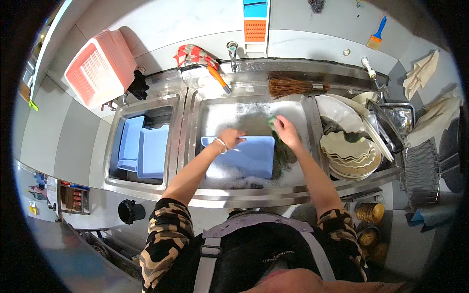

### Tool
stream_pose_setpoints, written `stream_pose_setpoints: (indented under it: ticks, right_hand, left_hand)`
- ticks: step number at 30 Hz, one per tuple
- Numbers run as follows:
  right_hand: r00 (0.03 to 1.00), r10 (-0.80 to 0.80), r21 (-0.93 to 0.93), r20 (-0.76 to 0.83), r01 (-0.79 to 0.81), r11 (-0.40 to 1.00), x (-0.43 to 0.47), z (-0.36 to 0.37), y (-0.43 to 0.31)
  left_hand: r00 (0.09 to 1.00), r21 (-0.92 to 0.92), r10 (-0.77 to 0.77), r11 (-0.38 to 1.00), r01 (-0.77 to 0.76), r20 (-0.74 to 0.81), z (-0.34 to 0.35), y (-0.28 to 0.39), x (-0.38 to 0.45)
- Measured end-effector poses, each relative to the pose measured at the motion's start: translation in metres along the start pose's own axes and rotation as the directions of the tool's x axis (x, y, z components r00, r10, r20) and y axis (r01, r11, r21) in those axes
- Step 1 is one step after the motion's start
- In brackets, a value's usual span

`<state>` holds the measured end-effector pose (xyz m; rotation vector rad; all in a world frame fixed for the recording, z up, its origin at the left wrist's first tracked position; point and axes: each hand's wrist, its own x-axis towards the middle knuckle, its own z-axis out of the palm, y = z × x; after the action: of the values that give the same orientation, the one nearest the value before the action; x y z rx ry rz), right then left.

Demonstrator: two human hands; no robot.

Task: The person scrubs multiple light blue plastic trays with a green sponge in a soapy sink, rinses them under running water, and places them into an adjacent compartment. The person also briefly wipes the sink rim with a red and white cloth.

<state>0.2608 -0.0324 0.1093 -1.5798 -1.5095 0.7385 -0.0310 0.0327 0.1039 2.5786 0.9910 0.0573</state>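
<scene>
In the middle sink basin [253, 99], which holds soapy water, my left hand [231, 139] grips the far rim of a light-blue plastic tray [245, 161]. The tray is tilted, with its near part down at the suds. My right hand [287, 132] is just beyond the tray's far right corner, apart from it, pinching a green scouring pad [271, 121]. A blurred dark-green mass [281, 154] shows in the water beneath my right forearm; what it is cannot be told.
Two more blue trays [154, 150] lie in the left basin. Stacked wavy-edged dishes [346, 146] fill the right basin. A brush of stiff brown bristles [289, 87], an orange-handled tool [217, 77] and a faucet [232, 55] line the back ledge. A pink basket [102, 69] stands at left.
</scene>
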Motion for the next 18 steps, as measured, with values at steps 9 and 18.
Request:
stream_pose_setpoints:
  ticks: [9, 18]
  right_hand:
    - [0.952, -0.274, 0.296, 0.139, 0.224, 0.928, -0.074, 0.019, -0.060]
    - [0.883, -0.389, -0.571, 0.261, 0.466, 0.676, -0.022, 0.044, -0.064]
  left_hand:
    - [0.986, -0.174, -0.140, 0.977, 0.123, -0.090, 0.047, -0.023, 0.062]
    - [0.996, -0.212, 0.083, 0.974, -0.084, -0.014, 0.013, 0.025, 0.041]
